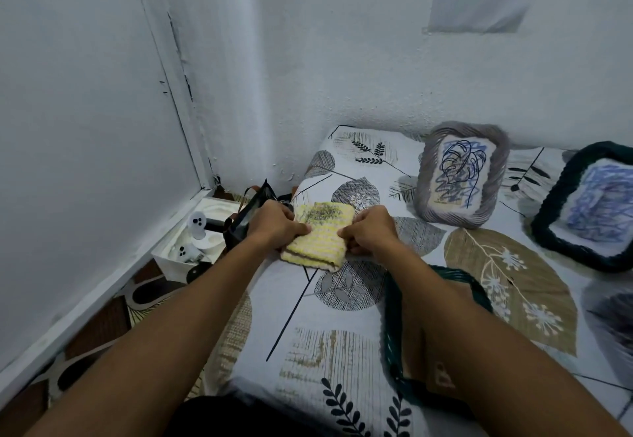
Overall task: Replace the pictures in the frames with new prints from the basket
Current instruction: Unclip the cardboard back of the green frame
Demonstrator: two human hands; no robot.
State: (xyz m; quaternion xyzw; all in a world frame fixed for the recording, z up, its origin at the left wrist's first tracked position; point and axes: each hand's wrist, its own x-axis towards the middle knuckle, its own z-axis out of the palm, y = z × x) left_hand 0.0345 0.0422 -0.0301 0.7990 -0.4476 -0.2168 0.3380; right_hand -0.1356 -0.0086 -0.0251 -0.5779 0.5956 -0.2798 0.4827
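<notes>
Leaf-print bed [342,303] with yellow frame [317,243], grey frame [460,176], dark frame [589,210], basket [394,327].

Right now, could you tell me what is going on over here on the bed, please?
A person is working on a yellow woven frame lying on the leaf-print bedsheet. Both hands grip it: the left hand at its left edge, the right hand at its right. A grey frame leans against the wall, a dark green frame lies beside it, and a green basket sits under the right forearm.

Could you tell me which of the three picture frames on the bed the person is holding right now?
The yellow frame, gripped by the left hand and right hand. The grey frame and dark green frame sit untouched further right.
</notes>
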